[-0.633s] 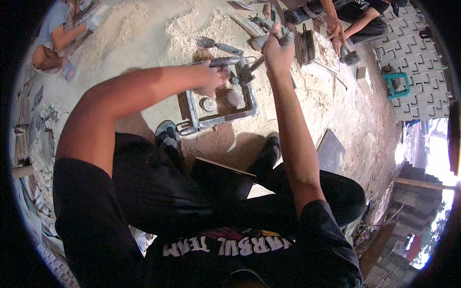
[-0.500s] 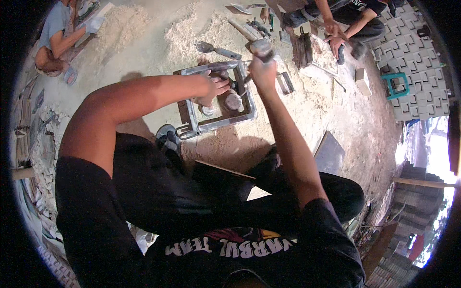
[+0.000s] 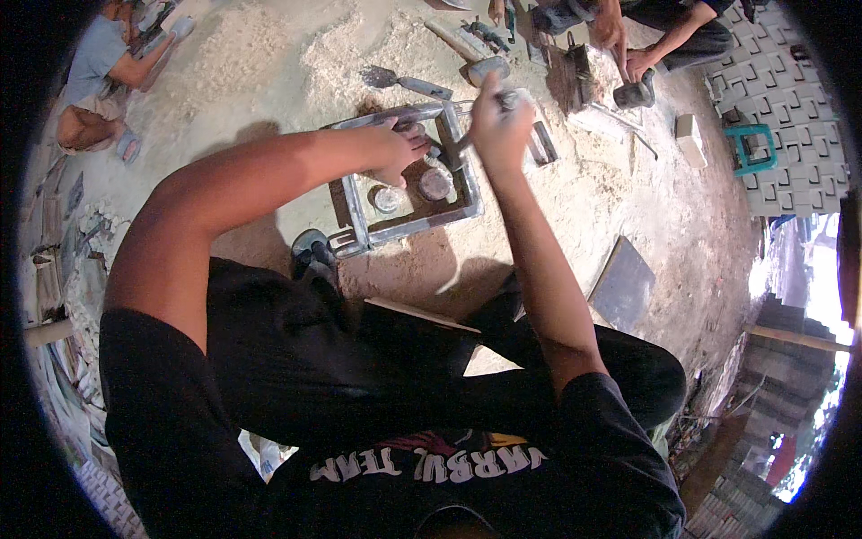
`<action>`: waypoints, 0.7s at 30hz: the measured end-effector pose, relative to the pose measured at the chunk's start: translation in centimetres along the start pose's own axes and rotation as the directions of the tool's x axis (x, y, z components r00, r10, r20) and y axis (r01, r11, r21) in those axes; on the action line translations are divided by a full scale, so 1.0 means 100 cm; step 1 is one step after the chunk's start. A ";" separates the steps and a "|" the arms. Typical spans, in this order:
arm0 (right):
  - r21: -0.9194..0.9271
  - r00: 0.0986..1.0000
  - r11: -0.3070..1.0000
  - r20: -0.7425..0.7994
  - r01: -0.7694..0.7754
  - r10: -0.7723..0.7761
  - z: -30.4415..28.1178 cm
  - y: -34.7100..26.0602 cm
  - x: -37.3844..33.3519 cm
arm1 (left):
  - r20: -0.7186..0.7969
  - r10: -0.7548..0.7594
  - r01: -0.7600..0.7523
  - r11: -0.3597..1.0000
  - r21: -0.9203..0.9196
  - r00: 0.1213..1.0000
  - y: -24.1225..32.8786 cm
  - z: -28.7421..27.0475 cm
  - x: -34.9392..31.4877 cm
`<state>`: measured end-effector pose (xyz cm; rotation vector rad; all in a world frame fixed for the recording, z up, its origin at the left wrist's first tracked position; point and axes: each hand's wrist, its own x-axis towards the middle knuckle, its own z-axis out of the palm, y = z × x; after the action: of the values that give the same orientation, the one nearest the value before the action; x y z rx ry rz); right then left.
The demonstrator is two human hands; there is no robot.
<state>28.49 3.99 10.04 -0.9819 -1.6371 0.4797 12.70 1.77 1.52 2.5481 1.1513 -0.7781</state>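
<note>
A grey rectangular moulding frame [image 3: 424, 229] lies on the sandy ground in front of me. Inside it sit a pale round piece [image 3: 388, 198] and a larger brownish round piece [image 3: 436, 184]. Over the frame's far left part is my left hand [image 3: 393, 151], fingers stretched out and slightly bent; what lies beneath them is largely hidden. Above the frame's right side, my right hand [image 3: 503, 126] is closed on a slim dark tool [image 3: 461, 144] slanting down toward the frame. Motion blurs this hand, and the tool's kind is unclear.
Beyond my right hand lies a hammer [image 3: 488, 70], with a flat forked tool [image 3: 382, 78] to its left. At far right, another person's hands work beside a mallet [image 3: 635, 92] and a box-like mould. A dark board [image 3: 624, 283] and teal stool [image 3: 752, 148] are at right.
My right hand has turned and shifted slightly right with the slim tool. My left fingers have moved a little, uncovering more of the round pieces. The other person's hands have moved apart.
</note>
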 end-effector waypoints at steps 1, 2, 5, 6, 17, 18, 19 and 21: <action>-0.001 0.989 0.990 -0.038 0.144 -0.144 0.004 0.013 -0.007 | 0.001 -0.011 0.011 1.000 0.020 1.000 -0.001 -0.003 0.002; -0.017 0.989 0.989 -0.011 0.148 -0.148 0.004 0.034 0.005 | 0.006 -0.014 0.014 0.999 0.041 1.000 0.002 -0.008 0.003; 0.053 0.962 0.965 0.106 -0.257 0.250 -0.006 -0.009 0.026 | 0.032 -0.005 0.005 1.000 0.018 0.999 -0.004 0.006 -0.006; 0.111 0.969 0.965 0.101 -0.236 0.225 -0.018 -0.010 0.022 | 0.028 0.030 -0.030 0.999 -0.011 0.999 -0.005 0.003 -0.003; 0.078 0.960 0.959 -0.039 -0.273 0.276 -0.032 0.005 -0.036 | -0.130 0.249 -0.256 0.966 -0.041 0.960 0.001 -0.004 0.013; 0.068 0.937 0.943 0.155 -0.327 0.314 -0.030 0.006 -0.031 | -0.100 0.236 -0.241 0.969 -0.043 0.967 0.001 -0.009 0.017; -0.008 0.875 0.888 0.166 -0.459 0.454 -0.040 0.008 -0.021 | -0.070 0.223 -0.226 0.973 -0.045 0.972 0.001 -0.012 0.020; 0.099 0.884 0.882 0.140 -0.460 0.446 -0.046 -0.012 -0.016 | -0.070 0.194 -0.199 0.978 -0.069 0.978 -0.002 -0.007 0.019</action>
<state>32.41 1.21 11.36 -1.2636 -1.4461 0.9636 13.84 3.31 1.04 2.5892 0.9090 -0.5993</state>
